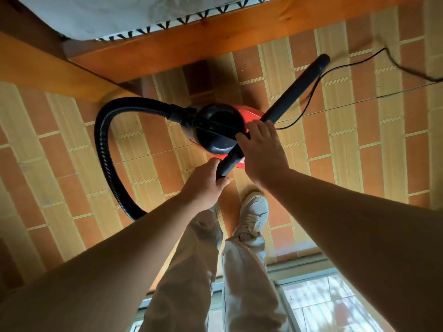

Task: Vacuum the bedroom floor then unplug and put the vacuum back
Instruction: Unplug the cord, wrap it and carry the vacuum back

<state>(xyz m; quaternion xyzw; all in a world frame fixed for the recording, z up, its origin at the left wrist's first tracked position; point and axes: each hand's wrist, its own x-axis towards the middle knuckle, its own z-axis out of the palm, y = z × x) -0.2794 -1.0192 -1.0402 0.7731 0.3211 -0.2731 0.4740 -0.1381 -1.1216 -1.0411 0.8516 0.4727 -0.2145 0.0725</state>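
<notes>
Standing right over the red vacuum (219, 127), looking straight down on its black top. Grips the near end of the black wand (299, 87) with the left hand (203, 185), fingers and thumb curled tight round the tube, just on the near side of the vacuum. Lays the right hand (262, 154) over the wand a little further up, directly above the vacuum's red shell, thumb reaching toward the black top; cannot tell whether those fingers wrap underneath, with the palm covering the tube. Wand slanting across the vacuum and away to its far right, tip raised toward the bed side. Ribbed black hose (100, 144) leaving the vacuum's left end, looping wide to the left and curving back toward the person's legs. Thin power cord (347, 63) trailing off to the right of the vacuum across the brick-patterned floor (359, 140). Wooden bed frame (191, 44) just beyond the vacuum, mattress (96, 15) on top of it. One pale shoe (254, 214) planted just on the near side of the vacuum, light trousers (239, 271) below it. Glass door (335, 303) behind the feet, well back from the vacuum.
</notes>
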